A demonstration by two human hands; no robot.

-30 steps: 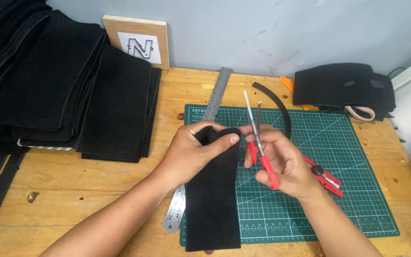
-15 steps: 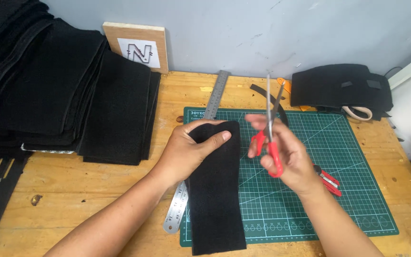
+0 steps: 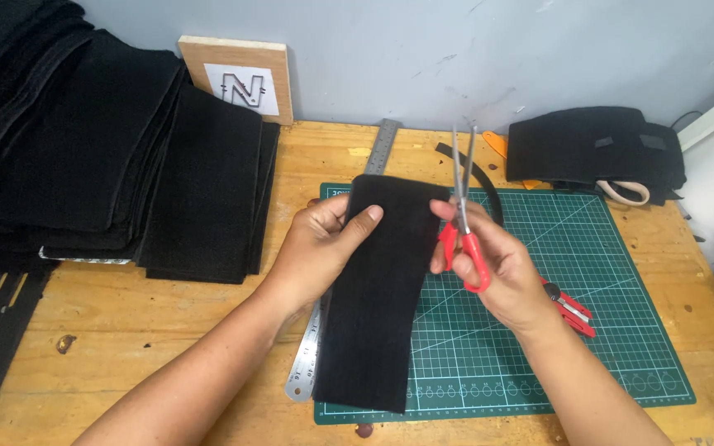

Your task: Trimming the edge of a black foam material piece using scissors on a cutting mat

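My left hand [image 3: 320,248] grips the left edge of a long black fabric strip [image 3: 382,306], thumb on top near its upper end. The strip lies lengthwise over the green cutting mat [image 3: 588,347] and partly covers a steel ruler [image 3: 307,363]. My right hand [image 3: 493,268] holds red-handled scissors [image 3: 463,211], blades pointing up and away, almost closed, just right of the strip's top right corner. My right fingers touch the strip's right edge.
A tall stack of black fabric pieces [image 3: 101,157] fills the left of the wooden table [image 3: 167,330]. A wooden block with a white label [image 3: 241,78] leans against the wall. A folded black item [image 3: 592,153] lies back right; a curved black offcut [image 3: 485,182] and small red snips [image 3: 572,310] are on the mat.
The scissors have swung from the strip's top edge to its right side, blades now nearly upright. The strip's upper end, raised before, now lies flatter under my left hand.
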